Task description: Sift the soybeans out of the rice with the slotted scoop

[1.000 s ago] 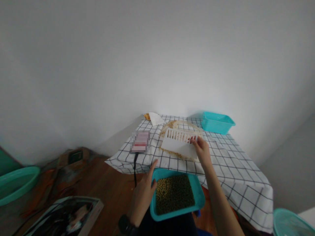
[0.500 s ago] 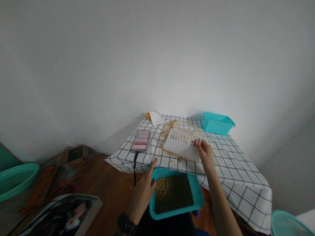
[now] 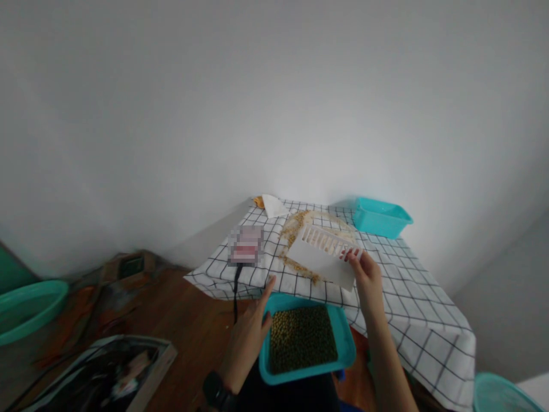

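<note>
My right hand [image 3: 369, 276] grips a white plastic board with a row of slots [image 3: 319, 262] by its slotted right corner, fingertips showing through the slots. The board is tilted above the checked cloth, over scattered yellow beans [image 3: 295, 226]. Near me, at the table's front edge, a turquoise plastic tray [image 3: 345, 337] rests at my lap, holding yellow beans [image 3: 283, 331] at the left and dark green beans [image 3: 315, 337] elsewhere. My left hand [image 3: 249, 339] holds the tray's left side, thumb at the rim and index finger stretched forward; its other fingers are hidden.
A turquoise bin [image 3: 380, 218] stands at the table's back right. White paper [image 3: 273, 206] lies at the back left, near a blurred pinkish object [image 3: 246, 246] with a black strap. A framed picture [image 3: 128, 372] and a green basin [image 3: 32, 309] are at the left.
My right hand has moved right and slightly toward me with the slotted board, tilting it more. The left hand and the tray have stayed about where they were.
</note>
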### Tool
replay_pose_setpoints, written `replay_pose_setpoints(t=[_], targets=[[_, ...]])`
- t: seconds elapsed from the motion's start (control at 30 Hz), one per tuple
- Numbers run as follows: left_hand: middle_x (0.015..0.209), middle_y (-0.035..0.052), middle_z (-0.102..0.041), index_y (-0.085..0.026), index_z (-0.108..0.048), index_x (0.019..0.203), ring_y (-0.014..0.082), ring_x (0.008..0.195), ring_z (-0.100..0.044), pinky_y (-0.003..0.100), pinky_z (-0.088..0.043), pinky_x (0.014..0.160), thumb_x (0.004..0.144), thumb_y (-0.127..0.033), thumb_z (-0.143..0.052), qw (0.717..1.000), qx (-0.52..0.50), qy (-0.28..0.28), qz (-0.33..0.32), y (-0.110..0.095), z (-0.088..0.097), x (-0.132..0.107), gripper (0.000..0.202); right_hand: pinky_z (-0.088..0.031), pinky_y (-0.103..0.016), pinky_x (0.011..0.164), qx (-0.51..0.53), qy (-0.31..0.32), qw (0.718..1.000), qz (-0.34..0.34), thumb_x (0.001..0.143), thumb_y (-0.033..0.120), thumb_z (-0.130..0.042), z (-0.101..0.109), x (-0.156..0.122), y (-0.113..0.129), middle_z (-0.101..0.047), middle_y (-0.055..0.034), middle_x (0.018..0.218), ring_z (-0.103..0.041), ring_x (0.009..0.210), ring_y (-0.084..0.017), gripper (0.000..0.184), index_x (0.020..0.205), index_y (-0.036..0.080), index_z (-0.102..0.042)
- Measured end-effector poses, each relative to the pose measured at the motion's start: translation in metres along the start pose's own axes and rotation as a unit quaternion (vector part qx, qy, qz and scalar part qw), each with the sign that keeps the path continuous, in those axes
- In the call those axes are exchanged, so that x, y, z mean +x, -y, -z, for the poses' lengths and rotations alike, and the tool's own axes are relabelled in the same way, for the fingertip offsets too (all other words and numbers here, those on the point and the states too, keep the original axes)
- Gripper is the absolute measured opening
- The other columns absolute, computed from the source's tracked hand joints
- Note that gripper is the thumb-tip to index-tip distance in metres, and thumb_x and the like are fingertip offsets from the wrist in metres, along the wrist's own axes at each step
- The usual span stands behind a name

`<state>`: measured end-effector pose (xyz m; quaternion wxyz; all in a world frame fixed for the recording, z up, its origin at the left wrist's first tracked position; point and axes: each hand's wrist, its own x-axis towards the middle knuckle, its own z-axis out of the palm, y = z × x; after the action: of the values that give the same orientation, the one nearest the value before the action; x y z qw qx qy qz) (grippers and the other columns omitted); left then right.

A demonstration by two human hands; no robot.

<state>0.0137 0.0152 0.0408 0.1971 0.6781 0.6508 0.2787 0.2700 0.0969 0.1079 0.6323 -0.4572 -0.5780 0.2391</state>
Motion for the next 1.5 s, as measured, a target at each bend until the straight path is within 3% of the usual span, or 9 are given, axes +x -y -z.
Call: replay_pose_setpoints(t=[0.1, 0.2, 0.53, 0.73, 0.9, 1.03, 1.17, 1.33, 1.5], targets=[[0.137, 0.0103, -0.059, -0.028, -0.008, 0.156, 0.0216, 0.113, -0.065, 0.032, -0.048, 0.094, 0.092, -0.016, -0.041, 1.000, -0.016, -0.014, 0.014, 0.002, -0.004, 0.002, 0.073, -0.043, -0.029, 0.070, -0.006, -0.002, 1.000, -0.011, 0.087, 0.047, -0.059, 0.013, -0.007, 0.000, -0.071, -0.0041, 0.083, -0.062, 0.078, -0.020, 0.030, 0.083, 0.019, -0.068], [0.129, 0.0131, -0.065, -0.022, 0.001, 0.156, 0.0215, 0.101, -0.069, 0.032, -0.050, 0.088, 0.093, -0.019, -0.042, 0.999, -0.015, -0.020, 0.033, 0.003, -0.008, 0.004, 0.076, -0.043, -0.030, 0.070, -0.010, 0.000, 1.000, -0.027, 0.085, 0.047, -0.061, 0.025, -0.014, -0.001, -0.070, -0.0039, 0.083, -0.062, 0.078, -0.021, 0.029, 0.082, 0.019, -0.068], [0.135, 0.0077, -0.062, -0.029, -0.022, 0.154, 0.0216, 0.113, -0.065, 0.033, -0.048, 0.096, 0.092, -0.015, -0.042, 1.000, -0.002, -0.020, -0.007, 0.007, -0.008, 0.004, 0.066, -0.043, -0.030, 0.070, -0.016, -0.044, 0.998, -0.047, 0.082, 0.049, -0.064, 0.054, -0.032, 0.002, -0.068, -0.0035, 0.080, -0.060, 0.078, -0.021, 0.030, 0.075, 0.020, -0.064], [0.147, 0.0090, -0.052, -0.027, -0.012, 0.156, 0.0224, 0.123, -0.060, 0.034, -0.047, 0.100, 0.093, -0.016, -0.041, 1.000, -0.010, -0.029, -0.006, 0.007, -0.010, 0.003, 0.070, -0.044, -0.030, 0.074, 0.002, -0.027, 0.999, -0.046, 0.084, 0.047, -0.063, 0.039, -0.035, 0.011, -0.070, -0.0045, 0.085, -0.062, 0.083, -0.022, 0.028, 0.080, 0.020, -0.067], [0.136, 0.0096, -0.061, -0.028, -0.012, 0.156, 0.0217, 0.113, -0.066, 0.031, -0.049, 0.091, 0.093, -0.015, -0.041, 1.000, -0.008, -0.010, 0.027, 0.003, -0.006, 0.001, 0.070, -0.044, -0.030, 0.071, -0.022, 0.039, 0.998, -0.044, 0.086, 0.048, -0.059, 0.015, -0.034, 0.013, -0.072, -0.0055, 0.087, -0.063, 0.082, -0.022, 0.030, 0.082, 0.019, -0.068], [0.135, 0.0104, -0.062, -0.029, -0.013, 0.156, 0.0218, 0.105, -0.069, 0.029, -0.050, 0.084, 0.092, -0.014, -0.043, 0.999, -0.010, 0.006, 0.037, 0.002, -0.004, 0.002, 0.071, -0.043, -0.029, 0.071, -0.024, 0.066, 0.997, -0.037, 0.086, 0.047, -0.059, 0.013, -0.034, 0.013, -0.071, -0.0052, 0.085, -0.062, 0.081, -0.022, 0.030, 0.078, 0.020, -0.067], [0.123, 0.0088, -0.068, -0.029, -0.014, 0.156, 0.0205, 0.099, -0.070, 0.028, -0.049, 0.082, 0.092, -0.014, -0.045, 0.999, -0.012, 0.008, 0.040, 0.005, -0.005, 0.004, 0.072, -0.043, -0.030, 0.076, -0.014, 0.010, 0.999, -0.040, 0.085, 0.048, -0.061, 0.034, -0.039, 0.010, -0.070, -0.0045, 0.085, -0.062, 0.084, -0.021, 0.029, 0.078, 0.020, -0.066], [0.132, 0.0075, -0.064, -0.030, -0.016, 0.155, 0.0194, 0.108, -0.066, 0.029, -0.047, 0.090, 0.092, -0.013, -0.045, 0.999, -0.038, -0.010, 0.024, 0.008, -0.007, 0.004, 0.072, -0.043, -0.029, 0.072, -0.052, -0.106, 0.991, -0.061, 0.081, 0.052, -0.063, 0.065, -0.050, 0.004, -0.070, -0.0052, 0.085, -0.061, 0.081, -0.022, 0.033, 0.079, 0.019, -0.065], [0.135, 0.0089, -0.062, -0.029, -0.017, 0.155, 0.0221, 0.112, -0.065, 0.032, -0.048, 0.092, 0.092, -0.013, -0.044, 0.999, -0.027, -0.019, 0.029, 0.007, -0.008, 0.003, 0.070, -0.044, -0.030, 0.072, -0.097, -0.106, 0.987, -0.072, 0.080, 0.056, -0.063, 0.075, -0.061, 0.000, -0.072, -0.0082, 0.087, -0.062, 0.084, -0.025, 0.039, 0.082, 0.018, -0.068]])
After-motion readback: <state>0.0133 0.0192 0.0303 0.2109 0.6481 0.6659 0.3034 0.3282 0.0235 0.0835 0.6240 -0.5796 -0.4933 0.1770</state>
